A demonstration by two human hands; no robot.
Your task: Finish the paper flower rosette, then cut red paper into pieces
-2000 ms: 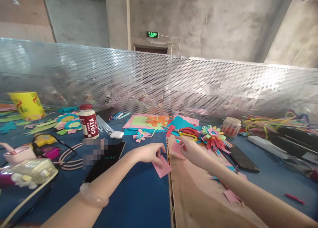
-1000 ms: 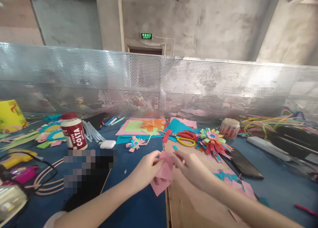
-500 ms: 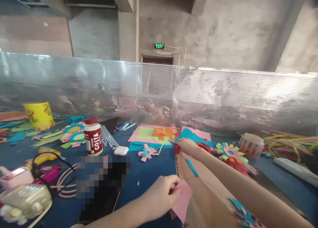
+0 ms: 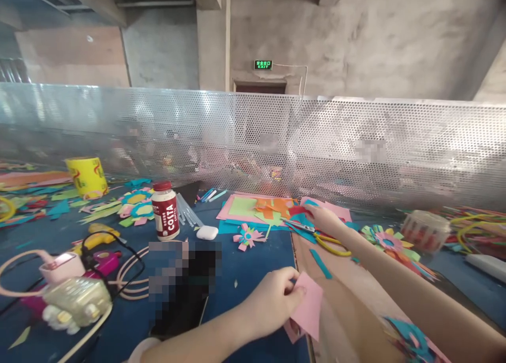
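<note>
Right hand (image 4: 324, 221): off the pink paper (image 4: 310, 305) and out at the far side, pinching, by the look of it, the right end of the red strip (image 4: 297, 211); half a second ago, lower, spread across the scissors (image 4: 303, 226).
Red strip: up above the blades now, pointing left toward the orange paper (image 4: 272, 207).
Scissors: back in plain sight just below the right hand, yellow handle to the right; mostly covered half a second ago.
Left hand (image 4: 276, 300): gripping the pink paper by its left edge, doing that alone; a second ago, sharing it with the right hand.
Pink paper: tilted, low and near, over the seam (image 4: 294, 248) between blue desk (image 4: 233, 305) and cardboard (image 4: 343, 300), with another pink layer beneath; folded or two pieces, cannot tell.
Pink and red: a split job now, seemingly gone from handling one paper to handling two, well apart and not joined.
Blue strip (image 4: 320, 264): flat on the cardboard between the hands, just as half a second ago; not to be seen a second ago.
Small flower (image 4: 248, 236): left of the seam, unmoved throughout.
Bottle (image 4: 166, 215): upright, further right in view than half a second ago, likely from a leftward turn of the camera.
</note>
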